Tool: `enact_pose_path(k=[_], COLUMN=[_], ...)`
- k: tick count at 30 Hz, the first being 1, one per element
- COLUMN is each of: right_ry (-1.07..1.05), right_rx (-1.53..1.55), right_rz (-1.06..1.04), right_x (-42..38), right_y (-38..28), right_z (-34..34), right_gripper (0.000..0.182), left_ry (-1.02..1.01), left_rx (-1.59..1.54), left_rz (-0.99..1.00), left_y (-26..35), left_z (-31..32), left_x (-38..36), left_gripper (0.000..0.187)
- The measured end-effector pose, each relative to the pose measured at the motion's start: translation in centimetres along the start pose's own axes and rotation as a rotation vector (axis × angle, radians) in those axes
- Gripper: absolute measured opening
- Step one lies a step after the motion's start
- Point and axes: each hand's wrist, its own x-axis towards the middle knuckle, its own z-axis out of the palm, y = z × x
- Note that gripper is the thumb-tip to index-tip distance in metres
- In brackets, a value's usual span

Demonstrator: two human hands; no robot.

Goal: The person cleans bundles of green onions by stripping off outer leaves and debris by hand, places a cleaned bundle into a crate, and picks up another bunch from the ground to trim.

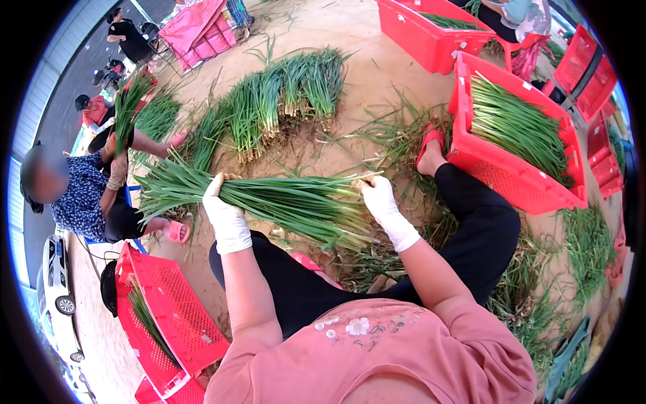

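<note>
My left hand (225,214), in a white glove, is closed around the leafy part of a bunch of garlic chives (289,202). The bunch lies across above my lap, its green leaves to the left and pale stem ends to the right. My right hand (386,203), also gloved in white, pinches the thin ends of a few stalks at the bunch's upper right; the fingertips are partly hidden. Beyond my hands, a row of chive bundles (286,94) rests on the ground with soil about the root ends.
A red crate (521,178) holding chives stands right of my leg; another red crate (431,40) is behind it. At lower left is a red crate (178,296) with some stalks. Loose leaves (525,289) litter the ground. A co-worker (84,195) sits at left.
</note>
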Motion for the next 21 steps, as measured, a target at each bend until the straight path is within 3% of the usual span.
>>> enact_pose_path(k=[1, 5, 7, 9, 10, 11, 14, 17, 21], right_ry=[0.001, 0.203, 0.44, 0.405, 0.295, 0.113, -0.188, -0.133, -0.102], right_rx=[-0.002, 0.545, 0.749, 0.892, 0.799, 0.642, 0.11, -0.601, -0.323], right_rz=[0.0, 0.163, 0.221, 0.315, 0.335, 0.354, 0.027, -0.411, -0.32], right_x=[0.3, 1.3, 2.8, 2.3, 1.2, 0.2, -1.6, -1.9, -1.8], right_y=[0.5, 2.1, 3.8, 4.6, 2.8, 1.0, -1.3, -2.7, -0.5], right_z=[-0.5, -4.4, -7.9, -11.0, -10.6, -9.7, -4.6, -0.9, 1.0], right_gripper=[0.015, 0.008, 0.012, 0.021, 0.03, 0.028, 0.031, 0.024, 0.018], left_ry=[0.011, -0.014, -0.033, 0.053, 0.066, 0.069, 0.055, 0.059, 0.005], left_rx=[0.006, -0.008, -0.022, -0.039, -0.052, -0.055, -0.079, -0.07, -0.046], left_rz=[0.016, 0.067, 0.073, 0.116, 0.116, 0.118, 0.125, 0.123, 0.115], left_y=[0.0, 0.8, 1.5, 1.9, 2.0, 2.2, 2.3, 2.1, 2.0], left_z=[-0.3, -0.4, -0.9, -1.9, -2.1, -2.3, -2.7, -2.5, -2.2], left_x=[0.2, -0.1, 0.1, 0.8, 0.9, 1.0, 1.2, 1.0, 0.7], left_gripper=[0.009, 0.009, 0.007, 0.006, 0.006, 0.006, 0.008, 0.008, 0.007])
